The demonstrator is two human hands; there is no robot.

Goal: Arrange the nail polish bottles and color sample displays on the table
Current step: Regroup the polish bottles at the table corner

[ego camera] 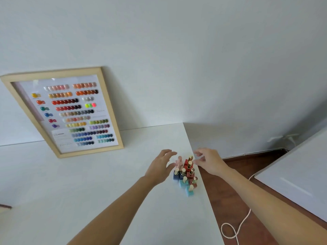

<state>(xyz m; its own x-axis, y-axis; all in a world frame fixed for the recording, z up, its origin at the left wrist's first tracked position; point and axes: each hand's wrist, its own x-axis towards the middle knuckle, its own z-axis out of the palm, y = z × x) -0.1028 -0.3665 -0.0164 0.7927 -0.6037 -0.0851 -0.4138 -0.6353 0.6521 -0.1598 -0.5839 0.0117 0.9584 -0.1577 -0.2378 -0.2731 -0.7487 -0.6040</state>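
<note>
Several nail polish bottles [186,174] with gold caps stand bunched at the right edge of the white table [106,183]: red, dark blue, light blue and one pink. My left hand [160,167] hovers just left of the bunch, fingers spread and empty. My right hand [208,160] is just right of it, fingers apart, fingertips close to the gold cap of a red bottle; touching or not is unclear. A wood-framed color sample display [70,110] leans against the wall at the table's back left.
The table's right edge runs right beside the bottles, with brown floor [228,200] below. A white cord [237,225] loops on the floor. Another white surface [300,170] stands at the right. A white wall is behind.
</note>
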